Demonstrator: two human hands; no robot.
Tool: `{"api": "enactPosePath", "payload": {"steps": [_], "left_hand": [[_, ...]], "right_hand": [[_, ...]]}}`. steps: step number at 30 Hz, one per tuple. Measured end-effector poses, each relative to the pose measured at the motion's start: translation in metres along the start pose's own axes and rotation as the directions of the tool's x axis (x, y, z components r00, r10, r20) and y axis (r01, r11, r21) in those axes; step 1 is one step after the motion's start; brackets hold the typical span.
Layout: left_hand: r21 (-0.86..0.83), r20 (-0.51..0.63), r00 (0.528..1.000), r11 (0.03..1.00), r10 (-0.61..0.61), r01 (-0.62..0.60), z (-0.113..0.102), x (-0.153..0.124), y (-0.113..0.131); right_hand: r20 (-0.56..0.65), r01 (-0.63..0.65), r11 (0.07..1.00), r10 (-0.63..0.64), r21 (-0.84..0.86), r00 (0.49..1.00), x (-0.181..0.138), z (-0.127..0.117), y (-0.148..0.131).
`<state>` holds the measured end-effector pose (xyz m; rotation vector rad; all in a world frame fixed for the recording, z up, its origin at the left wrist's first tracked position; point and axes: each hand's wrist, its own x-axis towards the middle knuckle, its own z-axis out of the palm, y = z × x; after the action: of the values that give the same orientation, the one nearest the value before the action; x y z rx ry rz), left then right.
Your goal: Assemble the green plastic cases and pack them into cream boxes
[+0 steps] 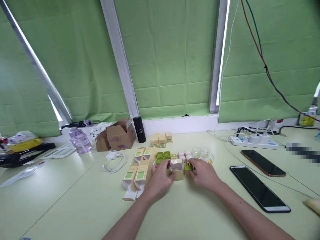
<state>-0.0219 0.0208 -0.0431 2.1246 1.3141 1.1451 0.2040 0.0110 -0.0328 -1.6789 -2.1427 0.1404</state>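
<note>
My left hand point(162, 178) is closed around the side of a small tan cardboard box point(178, 175), which stands upright on the table with its white-lined top open. Just right of the box, my right hand point(203, 173) grips a small green round piece with a loop on top point(188, 166). Behind my hands lie several green square cups point(163, 156), small yellowish ring-shaped pieces point(173, 156), pale pink pieces point(182, 155) and clear round cups point(205, 153) with yellow spots. Left of my left hand lie several opened tan boxes point(140, 175) with green labels and their flaps out.
Closed small boxes point(162, 140) stand farther back. A brown carton point(121, 135), black cylinder point(139, 129), purple bottle point(80, 141) and white cable point(115, 161) are to the left. On the right lie two phones point(260, 188) and a power strip point(255, 141) with trailing cords.
</note>
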Motion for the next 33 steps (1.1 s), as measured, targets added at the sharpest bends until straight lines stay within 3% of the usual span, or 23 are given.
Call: {"api": "enactPosePath", "payload": {"steps": [6,12,19,26,33], "left_hand": [[-0.080,-0.060,0.998,0.997,-0.018,0.014,-0.006,0.003,0.008],[-0.145,-0.078,0.992,0.983,0.102,-0.113,-0.012,0.006,0.021],[-0.159,-0.117,0.992,0.986,0.039,-0.058,-0.004,0.008,0.016],[-0.261,-0.067,0.995,0.964,-0.075,0.055,0.005,0.009,0.005],[-0.245,-0.068,0.996,0.968,-0.062,0.043,0.004,0.009,0.006]], "right_hand": [[0.002,-0.019,0.999,0.019,0.037,1.000,0.002,0.002,0.001],[-0.001,-0.006,0.998,0.006,0.057,1.000,0.000,0.002,0.001],[0.001,0.003,0.998,-0.003,0.066,1.000,0.000,0.001,0.001],[0.020,0.002,0.998,-0.003,0.065,1.000,0.000,0.002,0.002],[0.013,0.015,0.999,-0.016,0.051,1.000,0.001,0.002,0.002]]}}
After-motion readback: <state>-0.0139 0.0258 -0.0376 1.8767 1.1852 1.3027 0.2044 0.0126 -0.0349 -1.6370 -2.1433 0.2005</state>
